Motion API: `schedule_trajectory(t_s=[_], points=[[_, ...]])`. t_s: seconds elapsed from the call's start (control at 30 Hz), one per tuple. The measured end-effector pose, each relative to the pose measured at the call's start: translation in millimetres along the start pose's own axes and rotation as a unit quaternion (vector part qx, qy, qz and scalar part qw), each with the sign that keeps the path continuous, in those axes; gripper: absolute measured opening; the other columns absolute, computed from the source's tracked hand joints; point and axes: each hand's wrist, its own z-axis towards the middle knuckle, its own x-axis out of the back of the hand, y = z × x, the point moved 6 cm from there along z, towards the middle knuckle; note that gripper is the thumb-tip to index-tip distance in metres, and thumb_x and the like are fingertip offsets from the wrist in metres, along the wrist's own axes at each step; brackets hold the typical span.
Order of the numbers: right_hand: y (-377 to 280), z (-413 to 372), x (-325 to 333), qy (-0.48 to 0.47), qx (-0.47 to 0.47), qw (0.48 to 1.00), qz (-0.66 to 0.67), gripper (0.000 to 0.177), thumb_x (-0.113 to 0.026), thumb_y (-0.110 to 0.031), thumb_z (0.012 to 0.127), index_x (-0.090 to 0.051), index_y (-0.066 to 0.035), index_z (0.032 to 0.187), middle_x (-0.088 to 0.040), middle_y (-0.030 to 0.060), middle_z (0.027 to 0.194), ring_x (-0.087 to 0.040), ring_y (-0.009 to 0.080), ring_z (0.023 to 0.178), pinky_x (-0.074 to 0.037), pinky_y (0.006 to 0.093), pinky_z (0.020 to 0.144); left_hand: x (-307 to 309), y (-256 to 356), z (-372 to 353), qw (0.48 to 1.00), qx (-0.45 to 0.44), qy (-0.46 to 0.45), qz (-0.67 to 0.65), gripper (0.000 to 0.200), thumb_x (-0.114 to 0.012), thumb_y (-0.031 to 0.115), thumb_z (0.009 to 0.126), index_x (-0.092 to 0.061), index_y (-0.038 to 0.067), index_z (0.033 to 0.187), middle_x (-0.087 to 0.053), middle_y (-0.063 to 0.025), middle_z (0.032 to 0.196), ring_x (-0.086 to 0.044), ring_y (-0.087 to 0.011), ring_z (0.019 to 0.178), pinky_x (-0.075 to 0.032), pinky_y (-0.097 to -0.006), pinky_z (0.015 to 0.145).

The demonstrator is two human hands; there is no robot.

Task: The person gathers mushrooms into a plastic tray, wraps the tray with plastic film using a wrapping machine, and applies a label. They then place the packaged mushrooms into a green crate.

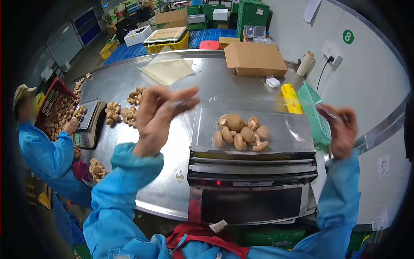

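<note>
Both hands are raised on either side of a clear tray of brown mushrooms (243, 133), which sits on the film-wrapping machine (252, 168). My left hand (161, 116), left of the tray, has its fingertips pinched on clear film (254, 107). The far edge of this film runs faintly behind the mushrooms. On the right, my right hand (343, 129) pinches the film's other end beside a green basket (315, 114). Both hands are slightly blurred. A yellow film roll (291, 98) lies behind the machine's right side.
Mushroom piles (113, 113) lie on the steel table (161, 181) at left, near a scale (90, 123). A co-worker (45, 146) in blue reaches toward it beside a red crate (54, 97). An open cardboard box (256, 59), a bottle (305, 64) and pale sheets (168, 68) stand or lie farther back.
</note>
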Motion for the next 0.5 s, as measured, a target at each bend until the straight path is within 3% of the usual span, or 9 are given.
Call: schedule_trajectory(t_s=[0.07,0.1,0.13,0.2,0.27,0.3,0.37,0.43,0.5], points=[[43.3,25.8,-19.9,-0.132,0.072,0.946,-0.288,0.039,-0.041,0.010,0.087,-0.050,-0.005,0.122,-0.053,0.0160,0.125,-0.051,0.0261,0.117,-0.042,0.0357,0.099,-0.2,-43.4,31.0,0.972,-0.075,-0.077,0.208,0.029,-0.036,-0.008,0.089,-0.044,0.008,0.112,-0.055,-0.0203,0.120,-0.056,-0.0295,0.111,-0.045,-0.0370,0.096],[69.3,32.6,-30.4,-0.205,0.139,0.869,-0.427,0.046,-0.045,0.010,0.084,-0.048,-0.011,0.126,-0.048,0.0147,0.131,-0.048,0.0273,0.120,-0.040,0.0360,0.101,3.0,-72.7,41.0,0.921,-0.080,-0.125,0.359,0.041,-0.038,-0.012,0.086,-0.043,0.009,0.121,-0.052,-0.0191,0.126,-0.053,-0.0288,0.115,-0.044,-0.0344,0.098],[98.2,32.8,-39.0,-0.272,0.201,0.763,-0.551,0.054,-0.048,0.009,0.082,-0.046,-0.016,0.129,-0.043,0.0134,0.137,-0.045,0.0284,0.123,-0.039,0.0362,0.102,16.8,-96.8,48.8,0.921,-0.081,-0.124,0.360,0.041,-0.038,-0.012,0.086,-0.043,0.009,0.121,-0.052,-0.0191,0.126,-0.053,-0.0288,0.115,-0.044,-0.0344,0.098],[152.1,27.0,-29.3,-0.321,0.192,0.719,-0.586,0.060,-0.051,0.010,0.078,-0.043,-0.016,0.132,-0.037,0.0150,0.140,-0.040,0.0300,0.126,-0.035,0.0368,0.105,19.3,-155.1,38.5,0.701,-0.141,-0.364,0.596,0.071,-0.052,-0.014,0.068,-0.037,0.010,0.133,-0.036,-0.0137,0.141,-0.045,-0.0290,0.122,-0.041,-0.0357,0.101],[191.3,19.2,-27.1,-0.390,0.168,0.627,-0.653,0.068,-0.056,0.004,0.077,-0.035,-0.017,0.138,-0.025,0.0157,0.146,-0.034,0.0310,0.130,-0.029,0.0390,0.109,23.7,-180.0,28.0,0.715,-0.106,-0.369,0.583,0.073,-0.053,-0.011,0.067,-0.036,0.010,0.135,-0.031,-0.0139,0.144,-0.042,-0.0305,0.124,-0.039,-0.0377,0.102],[200.2,14.9,-30.4,-0.394,0.168,0.627,-0.651,0.068,-0.056,0.004,0.077,-0.035,-0.017,0.138,-0.025,0.0157,0.146,-0.034,0.0310,0.130,-0.029,0.0390,0.109,24.4,-192.3,22.3,0.728,-0.073,-0.375,0.569,0.075,-0.055,-0.007,0.067,-0.034,0.011,0.137,-0.025,-0.0142,0.146,-0.038,-0.0319,0.127,-0.037,-0.0397,0.103],[210.0,8.7,-41.7,-0.354,0.044,0.727,-0.586,0.056,-0.052,-0.014,0.086,-0.034,-0.021,0.139,-0.027,0.0165,0.145,-0.031,0.0316,0.132,-0.026,0.0412,0.109,23.9,-210.2,12.7,0.739,-0.052,-0.363,0.565,0.065,-0.057,0.002,0.072,-0.038,0.009,0.135,-0.027,-0.0151,0.145,-0.038,-0.0327,0.126,-0.035,-0.0413,0.103],[235.2,-11.2,-49.6,-0.355,0.011,0.737,-0.575,0.055,-0.052,-0.016,0.087,-0.035,-0.018,0.138,-0.028,0.0173,0.144,-0.032,0.0317,0.131,-0.026,0.0420,0.109,21.9,-229.1,-1.6,0.775,0.012,-0.345,0.529,0.057,-0.055,0.008,0.078,-0.041,0.007,0.133,-0.029,-0.0172,0.144,-0.040,-0.0338,0.125,-0.036,-0.0417,0.102],[238.6,-28.6,-52.6,-0.350,-0.020,0.744,-0.569,0.054,-0.053,-0.019,0.087,-0.036,-0.016,0.138,-0.028,0.0181,0.144,-0.032,0.0318,0.131,-0.026,0.0428,0.108,14.8,-223.9,-11.7,0.780,-0.015,-0.320,0.538,0.049,-0.053,0.011,0.083,-0.043,0.006,0.131,-0.031,-0.0190,0.142,-0.040,-0.0349,0.124,-0.036,-0.0420,0.101]])
